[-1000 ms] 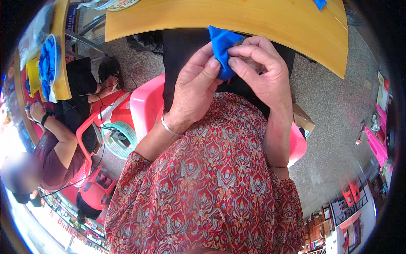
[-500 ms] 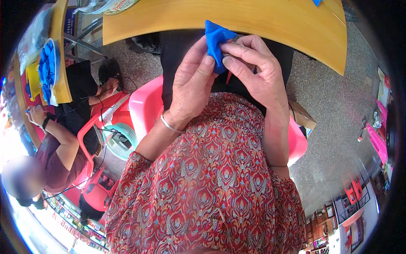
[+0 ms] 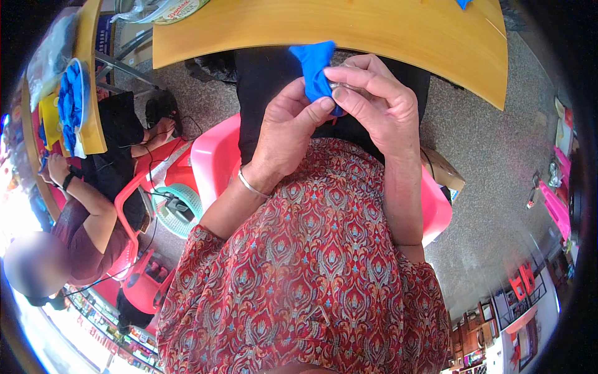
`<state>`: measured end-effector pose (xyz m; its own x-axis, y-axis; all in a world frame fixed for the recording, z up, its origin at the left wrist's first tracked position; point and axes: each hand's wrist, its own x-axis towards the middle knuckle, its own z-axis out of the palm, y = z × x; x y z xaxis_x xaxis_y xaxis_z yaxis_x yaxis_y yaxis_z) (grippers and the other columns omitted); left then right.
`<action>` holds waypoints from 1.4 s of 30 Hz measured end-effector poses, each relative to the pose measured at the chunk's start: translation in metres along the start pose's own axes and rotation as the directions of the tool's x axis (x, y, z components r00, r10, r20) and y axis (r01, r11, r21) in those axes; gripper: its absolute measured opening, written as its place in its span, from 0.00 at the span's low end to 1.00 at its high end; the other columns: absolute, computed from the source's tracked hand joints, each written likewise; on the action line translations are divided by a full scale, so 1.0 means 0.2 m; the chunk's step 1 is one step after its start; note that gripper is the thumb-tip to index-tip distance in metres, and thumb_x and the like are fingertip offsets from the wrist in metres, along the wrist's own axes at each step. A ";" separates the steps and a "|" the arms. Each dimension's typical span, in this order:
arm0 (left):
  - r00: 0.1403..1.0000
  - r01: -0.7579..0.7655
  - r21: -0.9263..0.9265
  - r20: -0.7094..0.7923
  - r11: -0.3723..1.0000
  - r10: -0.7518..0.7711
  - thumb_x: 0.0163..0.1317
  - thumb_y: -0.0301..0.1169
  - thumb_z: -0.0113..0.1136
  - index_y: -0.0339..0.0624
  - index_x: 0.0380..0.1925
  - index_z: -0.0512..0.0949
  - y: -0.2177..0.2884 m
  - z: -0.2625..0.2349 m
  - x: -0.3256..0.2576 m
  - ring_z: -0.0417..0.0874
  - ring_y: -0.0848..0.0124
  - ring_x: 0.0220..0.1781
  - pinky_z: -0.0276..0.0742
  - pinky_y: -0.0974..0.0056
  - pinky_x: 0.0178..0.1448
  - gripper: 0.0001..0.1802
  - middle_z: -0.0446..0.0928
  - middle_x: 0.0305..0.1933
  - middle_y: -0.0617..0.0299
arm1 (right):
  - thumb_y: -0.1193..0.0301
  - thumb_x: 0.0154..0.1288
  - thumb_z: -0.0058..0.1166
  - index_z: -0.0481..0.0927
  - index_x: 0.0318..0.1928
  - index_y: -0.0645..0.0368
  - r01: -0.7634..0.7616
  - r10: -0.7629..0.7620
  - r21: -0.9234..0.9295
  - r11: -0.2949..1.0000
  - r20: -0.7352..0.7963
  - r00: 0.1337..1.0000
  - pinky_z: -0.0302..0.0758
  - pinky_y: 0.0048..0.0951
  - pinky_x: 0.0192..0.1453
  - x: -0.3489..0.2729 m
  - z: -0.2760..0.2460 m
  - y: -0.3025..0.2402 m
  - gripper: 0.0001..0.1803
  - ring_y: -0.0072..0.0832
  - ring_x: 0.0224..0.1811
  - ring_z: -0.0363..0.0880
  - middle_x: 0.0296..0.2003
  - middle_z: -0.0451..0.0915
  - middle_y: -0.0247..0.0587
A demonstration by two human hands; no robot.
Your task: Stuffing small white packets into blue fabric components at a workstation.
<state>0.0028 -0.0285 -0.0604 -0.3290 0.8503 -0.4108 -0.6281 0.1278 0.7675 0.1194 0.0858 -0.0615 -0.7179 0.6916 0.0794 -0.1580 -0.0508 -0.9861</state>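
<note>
- far left: a seated co-worker, hand drawn close to the edge of a side surface; a small blue thing shows at those fingers, too blurred to make out.
- on that side surface: blue pieces heaped in a pale dish, presumably to stop them scattering and keep them within reach.
- left of centre: a green basket with dark items inside, beside a pink chair.
- centre: the left hand, pinching the lower part of the blue cloth with the thumb laid across the front; this grip appears to serve as the anchor, leaving the flared top free.
- the blue cloth stands upright in the air over the lap, at the near edge of the main surface, probably to bring it close to the eyes.
- right of centre: the right hand, thumb and forefinger pressed together on the cloth's right edge, seemingly for finer control; from here i cannot tell whether anything small sits between them.
- right: a cardboard box low beside the chair, apart from the handling.
</note>
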 end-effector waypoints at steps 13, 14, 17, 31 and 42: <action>0.999 0.015 -0.191 0.053 0.981 -0.005 0.71 0.38 0.51 0.35 0.58 0.69 0.07 0.05 -0.02 0.78 0.66 0.55 0.76 0.57 0.61 0.22 0.75 0.55 0.56 | 0.77 0.53 0.66 0.81 0.45 0.60 0.057 -0.072 -0.303 0.951 -0.038 0.997 0.76 0.23 0.45 0.00 0.00 -0.11 0.16 0.24 0.42 0.80 0.41 0.80 0.38; 0.998 0.005 -0.281 0.059 0.960 0.012 0.71 0.40 0.50 0.36 0.58 0.69 0.07 0.05 -0.01 0.77 0.65 0.55 0.75 0.56 0.61 0.23 0.75 0.55 0.56 | 0.76 0.52 0.67 0.83 0.42 0.58 0.119 -0.123 -0.336 0.934 0.008 0.992 0.77 0.25 0.41 0.00 0.00 -0.11 0.14 0.27 0.40 0.81 0.37 0.80 0.39; 0.999 0.009 -0.309 0.050 0.951 0.007 0.71 0.44 0.49 0.38 0.58 0.70 0.06 0.05 -0.01 0.75 0.64 0.59 0.74 0.53 0.62 0.24 0.73 0.59 0.55 | 0.72 0.50 0.68 0.84 0.39 0.58 0.193 -0.191 -0.355 0.915 0.040 0.981 0.76 0.26 0.42 0.01 0.02 -0.09 0.13 0.28 0.39 0.79 0.40 0.77 0.38; 0.997 -0.067 0.159 0.043 0.985 0.061 0.72 0.33 0.48 0.41 0.66 0.63 0.00 0.04 -0.04 0.71 0.77 0.57 0.68 0.69 0.61 0.24 0.71 0.60 0.65 | 0.77 0.62 0.59 0.82 0.47 0.63 0.062 -0.029 -0.204 0.977 0.159 0.987 0.71 0.21 0.46 -0.01 -0.05 -0.03 0.13 0.23 0.42 0.74 0.40 0.75 0.37; 0.995 -0.021 0.031 0.102 0.999 0.017 0.72 0.28 0.47 0.44 0.68 0.61 0.01 0.04 -0.06 0.69 0.75 0.62 0.66 0.68 0.64 0.25 0.70 0.61 0.63 | 0.77 0.55 0.67 0.78 0.41 0.64 -0.128 0.117 -0.122 0.984 -0.094 0.989 0.73 0.19 0.44 -0.01 0.01 -0.10 0.13 0.17 0.38 0.74 0.38 0.78 0.33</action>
<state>0.0119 -0.0345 -0.0492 -0.2662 0.9001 -0.3450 -0.5986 0.1261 0.7910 0.1229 0.0837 -0.0414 -0.6642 0.7458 -0.0507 0.0192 -0.0507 -0.9985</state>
